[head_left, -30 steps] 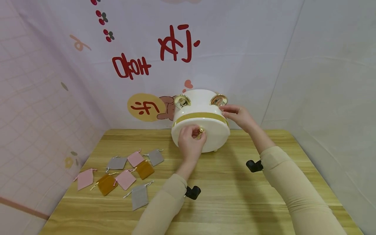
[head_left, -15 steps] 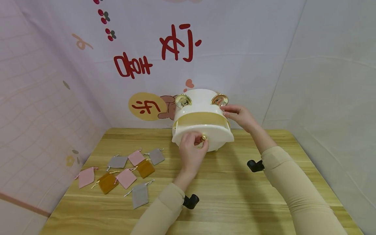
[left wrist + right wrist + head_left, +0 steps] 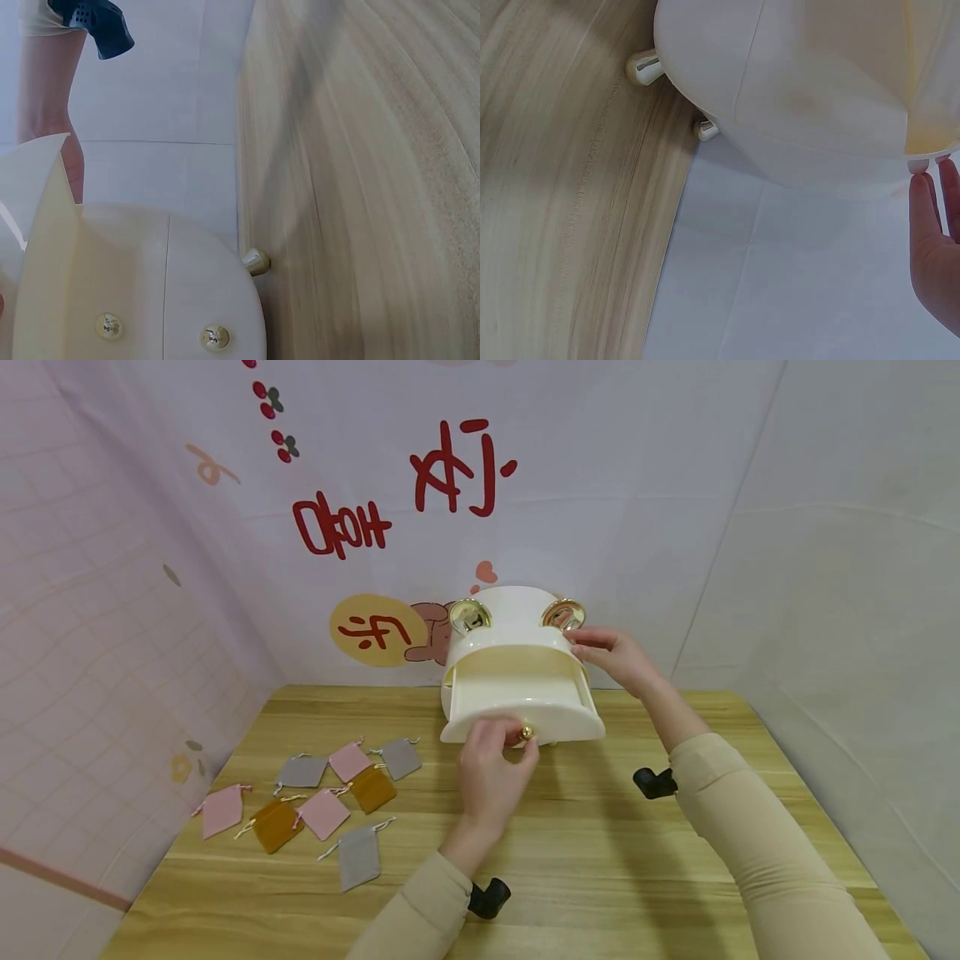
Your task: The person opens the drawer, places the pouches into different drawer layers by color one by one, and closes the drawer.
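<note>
While the left hand pinched a small gold knob, the white drawer stuck far out of a rounded white box, if 12 o'clock was straight ahead; a second ago it had stuck out much less, so now its pale floor showed, and it seemed open enough to reach into; its front faced 6 o'clock; its wide edge ran from 9 to 3, which looked like its long way, though how deep it went into the box was hidden. The left hand came in from 7 o'clock, thumb and finger closed on the knob; the right hand was mostly loose, its nearly straight fingers touching the box's edge at 3 o'clock, and it seemed to grip nothing; two shiny gold discs sat at 10 and 2 on the box. At 8 o'clock from the drawer, eight little cloth bags lay on the wooden table, pink, gray and brown; the box stood near the table's far edge, with a white sheet behind it at 12 o'clock.
</note>
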A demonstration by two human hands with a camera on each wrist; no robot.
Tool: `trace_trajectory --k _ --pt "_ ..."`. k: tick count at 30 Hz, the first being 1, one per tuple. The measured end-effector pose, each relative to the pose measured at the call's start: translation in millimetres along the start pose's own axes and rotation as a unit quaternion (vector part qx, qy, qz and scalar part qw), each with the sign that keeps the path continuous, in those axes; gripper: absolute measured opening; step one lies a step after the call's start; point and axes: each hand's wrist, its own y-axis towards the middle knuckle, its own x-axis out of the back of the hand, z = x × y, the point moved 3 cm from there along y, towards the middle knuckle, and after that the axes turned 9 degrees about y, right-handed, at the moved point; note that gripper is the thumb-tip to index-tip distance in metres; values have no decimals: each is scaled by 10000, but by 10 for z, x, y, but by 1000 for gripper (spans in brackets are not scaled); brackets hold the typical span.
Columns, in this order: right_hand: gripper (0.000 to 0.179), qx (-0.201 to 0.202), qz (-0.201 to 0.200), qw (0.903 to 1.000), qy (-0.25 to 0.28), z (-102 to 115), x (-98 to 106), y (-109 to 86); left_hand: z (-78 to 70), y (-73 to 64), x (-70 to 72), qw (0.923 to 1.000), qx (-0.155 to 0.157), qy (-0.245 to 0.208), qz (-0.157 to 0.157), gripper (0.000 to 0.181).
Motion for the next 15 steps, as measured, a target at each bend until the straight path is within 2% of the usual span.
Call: trace_trajectory --k 8,15 --pt "41 -50 -16 10000 20 26 -13 -24 -33 -34 41 9997 -179 116 -81 20" --pt "40 -97 93 9999 -50 279 -79 -150 -51 -79 79 9998 -174 32 -63 18"
